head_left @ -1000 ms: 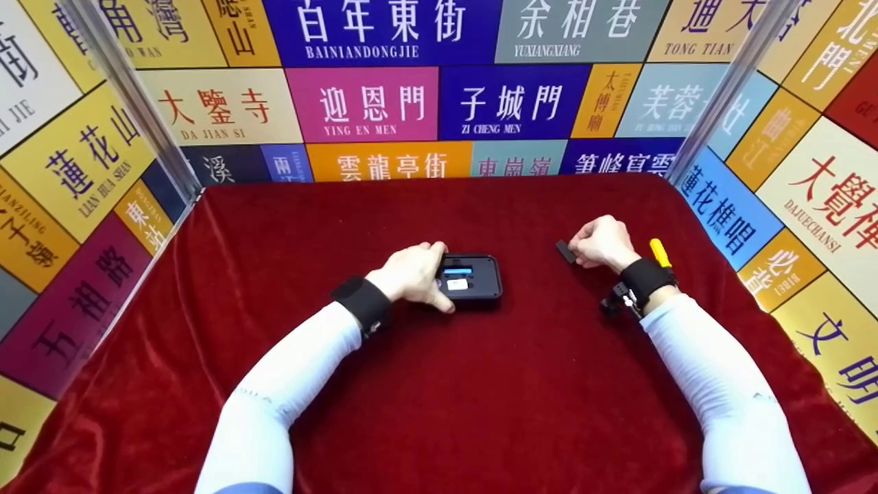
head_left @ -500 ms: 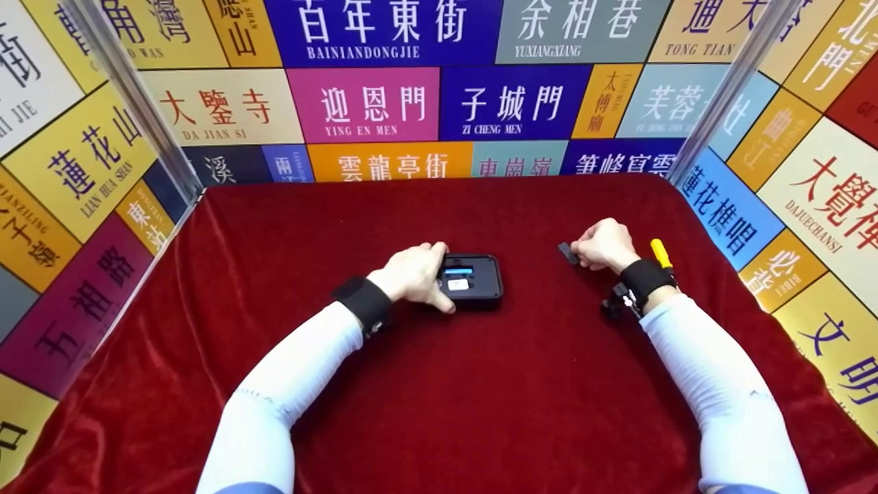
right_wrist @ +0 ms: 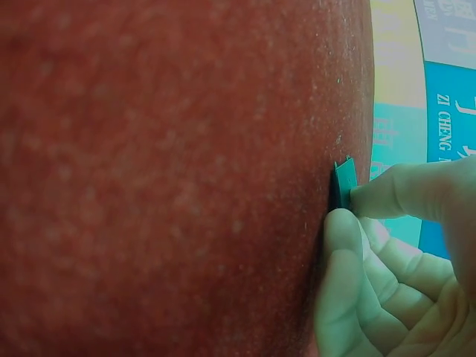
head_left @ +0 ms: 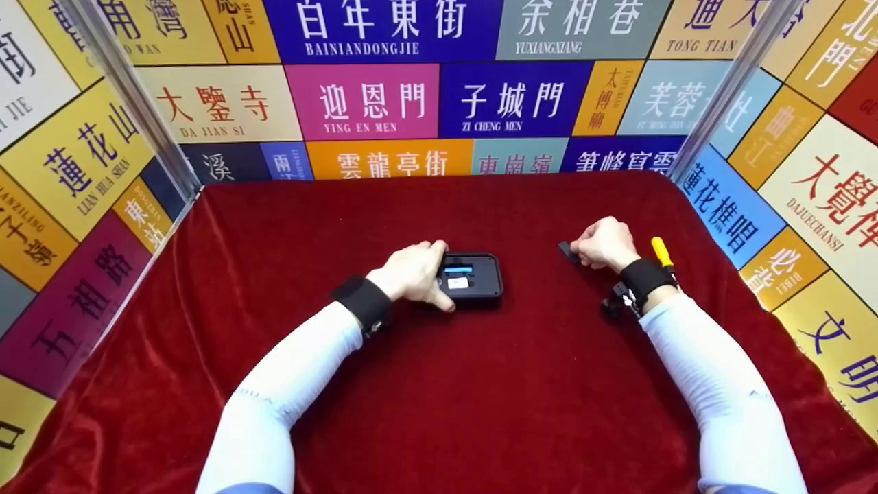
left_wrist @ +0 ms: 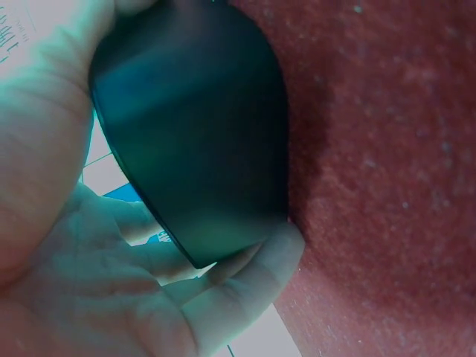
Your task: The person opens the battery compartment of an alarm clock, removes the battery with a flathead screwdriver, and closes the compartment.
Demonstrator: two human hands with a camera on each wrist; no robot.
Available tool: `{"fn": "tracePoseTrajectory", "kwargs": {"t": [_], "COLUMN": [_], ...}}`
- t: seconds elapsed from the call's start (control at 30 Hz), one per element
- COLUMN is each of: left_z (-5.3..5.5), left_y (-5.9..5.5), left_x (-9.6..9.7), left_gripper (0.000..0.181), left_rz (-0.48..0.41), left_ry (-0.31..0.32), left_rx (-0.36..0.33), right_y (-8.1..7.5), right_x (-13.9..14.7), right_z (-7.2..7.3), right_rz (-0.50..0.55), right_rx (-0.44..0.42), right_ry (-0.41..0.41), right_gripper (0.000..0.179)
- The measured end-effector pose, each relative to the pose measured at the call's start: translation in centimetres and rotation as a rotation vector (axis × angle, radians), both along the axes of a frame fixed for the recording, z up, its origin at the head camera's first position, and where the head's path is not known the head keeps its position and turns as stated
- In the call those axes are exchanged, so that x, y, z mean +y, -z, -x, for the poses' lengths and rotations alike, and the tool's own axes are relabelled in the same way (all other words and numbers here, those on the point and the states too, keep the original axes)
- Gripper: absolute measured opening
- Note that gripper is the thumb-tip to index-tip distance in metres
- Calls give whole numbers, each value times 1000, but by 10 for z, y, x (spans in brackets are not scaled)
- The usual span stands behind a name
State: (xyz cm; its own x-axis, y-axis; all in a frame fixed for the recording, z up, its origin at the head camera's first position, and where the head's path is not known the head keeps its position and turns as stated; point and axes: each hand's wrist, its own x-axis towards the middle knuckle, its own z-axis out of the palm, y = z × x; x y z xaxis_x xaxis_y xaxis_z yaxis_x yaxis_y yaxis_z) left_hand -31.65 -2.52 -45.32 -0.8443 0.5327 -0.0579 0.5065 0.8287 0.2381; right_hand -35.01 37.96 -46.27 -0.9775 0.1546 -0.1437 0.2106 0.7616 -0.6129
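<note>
A black rectangular device (head_left: 485, 278) stands left of the table's middle, its back facing up with an uncovered battery compartment. Inside show a blue battery (head_left: 458, 269) and a white label (head_left: 457, 283). My left hand (head_left: 411, 274) grips its left end, thumb at the near side and fingers at the far side. In the left wrist view, the device's smooth dark face (left_wrist: 193, 141) lies between thumb and fingers. To the right, my right hand (head_left: 605, 243) pinches a small black battery cover (head_left: 567, 252) between thumb and fingertips; small tabs on the cover (right_wrist: 345, 182) show in the right wrist view, close over the cloth.
A tool with a yellow handle (head_left: 662, 252) lies beyond the right wrist, partly hidden by the arm. Dark red cloth (head_left: 507, 384) covers the table. Walls with printed signs (head_left: 370, 103) stand behind and at both sides.
My right hand has shifted very slightly right with the battery cover in it. The left hand and the device have stayed in place.
</note>
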Motion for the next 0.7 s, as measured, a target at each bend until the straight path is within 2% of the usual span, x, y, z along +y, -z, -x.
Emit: {"fn": "tracePoseTrajectory", "kwargs": {"t": [0.7], "left_z": [0], "left_y": [0], "left_x": [1], "left_gripper": [104], "left_rz": [14], "left_ry": [-8], "left_rx": [-1], "right_y": [-8], "right_x": [-2], "right_z": [-5], "right_rz": [-115], "right_rx": [63], "right_ry": [19], "right_gripper": [26]}}
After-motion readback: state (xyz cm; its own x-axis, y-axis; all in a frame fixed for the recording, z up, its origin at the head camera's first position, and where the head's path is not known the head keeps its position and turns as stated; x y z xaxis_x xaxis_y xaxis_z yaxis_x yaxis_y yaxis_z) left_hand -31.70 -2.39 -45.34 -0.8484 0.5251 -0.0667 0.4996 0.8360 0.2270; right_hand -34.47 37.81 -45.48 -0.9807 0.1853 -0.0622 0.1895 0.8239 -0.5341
